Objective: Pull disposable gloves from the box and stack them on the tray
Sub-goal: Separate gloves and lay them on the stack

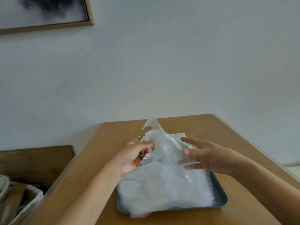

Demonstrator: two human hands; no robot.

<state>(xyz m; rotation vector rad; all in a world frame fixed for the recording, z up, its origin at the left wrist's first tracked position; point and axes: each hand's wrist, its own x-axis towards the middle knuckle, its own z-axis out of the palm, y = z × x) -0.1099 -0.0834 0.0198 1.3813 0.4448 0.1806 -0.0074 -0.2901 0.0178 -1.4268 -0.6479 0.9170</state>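
The head view shows one wooden table (113,135) with a smooth tan top and rounded corners, set against a plain pale wall (162,62). On it lies one tray (221,193), grey-blue, rectangular, with a low rim and rounded corners. One pile of gloves (162,190) fills the tray: thin, crinkled, cloudy-clear plastic film, the layers too merged to count, its near edge spilling over the rim. Just behind the pile sits one box (177,135), flat-topped, white with green edges, largely hidden by film.

One glove (159,142) stands raised above the far end of the pile, between two bare hands, its top drawn up into a crumpled peak. The left hand (134,155) has its fingers curled and pinches the glove's left edge. The right hand (207,157) has its fingers straight and spread, lying loose against the glove's right side, with film draped over the lower fingers.

High on the wall at the left hangs one framed picture (48,10), a grey and black smear in a light wooden frame. At the lower left stands one basket (34,198) with a pale fabric rim
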